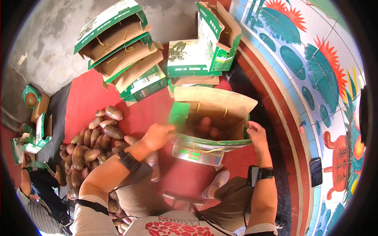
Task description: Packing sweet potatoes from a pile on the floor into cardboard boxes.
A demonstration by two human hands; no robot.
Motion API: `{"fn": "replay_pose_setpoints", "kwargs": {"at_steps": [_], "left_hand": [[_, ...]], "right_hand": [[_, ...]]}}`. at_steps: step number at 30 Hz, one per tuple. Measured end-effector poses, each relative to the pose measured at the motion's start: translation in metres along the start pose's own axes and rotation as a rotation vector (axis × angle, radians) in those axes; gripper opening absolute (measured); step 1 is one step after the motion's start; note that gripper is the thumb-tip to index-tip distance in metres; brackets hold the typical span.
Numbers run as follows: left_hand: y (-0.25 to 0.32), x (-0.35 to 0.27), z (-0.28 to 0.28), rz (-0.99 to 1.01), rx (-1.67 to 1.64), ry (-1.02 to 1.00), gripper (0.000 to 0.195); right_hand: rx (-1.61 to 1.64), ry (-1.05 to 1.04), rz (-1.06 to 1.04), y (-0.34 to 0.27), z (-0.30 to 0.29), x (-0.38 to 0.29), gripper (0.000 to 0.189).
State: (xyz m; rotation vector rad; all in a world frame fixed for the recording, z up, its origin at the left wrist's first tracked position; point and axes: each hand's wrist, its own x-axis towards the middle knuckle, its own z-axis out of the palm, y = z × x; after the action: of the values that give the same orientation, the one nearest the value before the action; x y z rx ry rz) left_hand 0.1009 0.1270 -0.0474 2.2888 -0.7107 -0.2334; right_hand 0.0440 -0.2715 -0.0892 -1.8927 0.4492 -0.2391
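Note:
An open cardboard box (212,118) with green and white outer faces and yellow cord handles stands before me. It rests on a flat digital scale (198,155) with lit green displays. Inside, in shadow, lie a few reddish-brown tubers (205,122). My left hand (159,135) is at the box's near left corner, its fingers blurred, so its hold cannot be told. My right hand (257,132) has its fingers on the right edge of the box. A large heap of similar long tubers (78,157) lies on the red mat, left of my legs.
Open boxes (118,41) are stacked at the back left, with more boxes (189,59) at the back centre. A phone (316,172) lies on the ledge at right. At far left are a co-worker (41,200), small boxes and a green dial scale (31,96).

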Motion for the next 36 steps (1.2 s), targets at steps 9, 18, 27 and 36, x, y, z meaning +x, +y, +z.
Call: {"fn": "replay_pose_setpoints", "kwargs": {"at_steps": [9, 18, 27, 36], "left_hand": [[-0.002, 0.007, 0.006, 0.117, 0.212, 0.105, 0.012], [0.003, 0.021, 0.013, 0.271, 0.432, 0.271, 0.007], [0.003, 0.012, 0.0, -0.034, 0.4, 0.104, 0.025], [-0.068, 0.003, -0.014, -0.432, -0.315, 0.204, 0.042]], "right_hand": [[-0.326, 0.011, -0.188, -0.022, 0.0, 0.001, 0.022], [-0.718, -0.068, -0.12, -0.044, -0.006, -0.025, 0.033], [-0.488, 0.033, -0.17, -0.019, -0.01, -0.025, 0.032], [0.315, 0.208, 0.193, 0.052, -0.048, -0.004, 0.025]]}}
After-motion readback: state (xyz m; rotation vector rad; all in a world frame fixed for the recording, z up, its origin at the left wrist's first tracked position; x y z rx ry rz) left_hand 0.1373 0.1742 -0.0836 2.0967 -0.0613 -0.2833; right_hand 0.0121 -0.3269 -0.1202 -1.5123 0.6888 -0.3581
